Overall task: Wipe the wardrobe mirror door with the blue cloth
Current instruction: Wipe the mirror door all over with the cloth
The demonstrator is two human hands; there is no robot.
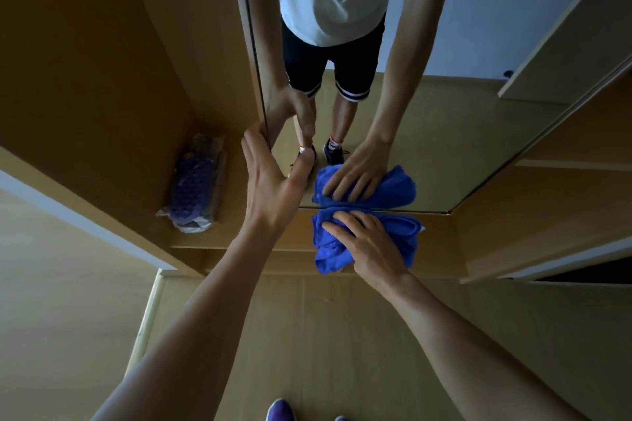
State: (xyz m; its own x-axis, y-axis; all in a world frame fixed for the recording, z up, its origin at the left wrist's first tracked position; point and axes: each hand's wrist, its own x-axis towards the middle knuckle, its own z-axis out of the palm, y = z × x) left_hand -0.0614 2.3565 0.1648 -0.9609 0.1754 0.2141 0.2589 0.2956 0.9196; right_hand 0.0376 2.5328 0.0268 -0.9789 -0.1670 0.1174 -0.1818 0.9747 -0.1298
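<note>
Wooden wardrobe panels (pixel 102 61) fill the left side of the view, and a pale floor (pixel 307 335) lies below. On the wardrobe shelf at the left rests one wrapped purple package (pixel 196 183), well apart from the work. Next to it stands the wardrobe mirror door (pixel 444 147), seen from its left edge, and it reflects the person, both arms and the cloth.

The left hand (pixel 270 184) grips this left edge of the door: the fingers wrap behind the edge, where their ends are hidden, and the thumb lies on the glass in front. It seems to steady the door.

Further right, one blue cloth (pixel 342 249) is bunched at the bottom edge of the mirror, partly on the wooden frame below it. The right hand (pixel 367 243) presses flat on the cloth with spread, nearly straight fingers; it does not clench it.

The wiping seems to be at the lowest strip of the glass. The risk is that the loose, bunched cloth slips from under the flat palm, so that bare fingers smear the mirror. The thumb of the left hand may also leave a mark on the glass. If the left hand lets go, the pressure could swing the door.

By count: one cloth, one mirror door, one package, two hands, and two purple shoes (pixel 280 410) at the bottom edge.
</note>
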